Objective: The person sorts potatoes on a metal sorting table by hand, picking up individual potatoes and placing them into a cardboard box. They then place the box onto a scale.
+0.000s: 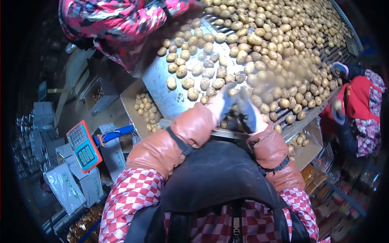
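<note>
My left hand and my right hand, both in dark gloves with light cuffs, are close together at the near edge of a sorting table. Motion smears their fingers, so I cannot make out whether they hold anything. Potatoes lie just beyond and around them, some resting on the bare metal sheet to the left. To the right, more potatoes spread thickly over dark slatted bars. A blurred patch of potatoes is right of my hands.
Boxes of potatoes stand below the table: one cardboard box at left, another at right. An orange-framed scale display is left of me. A co-worker's camouflage sleeve reaches over the far left; another person in red stands right.
</note>
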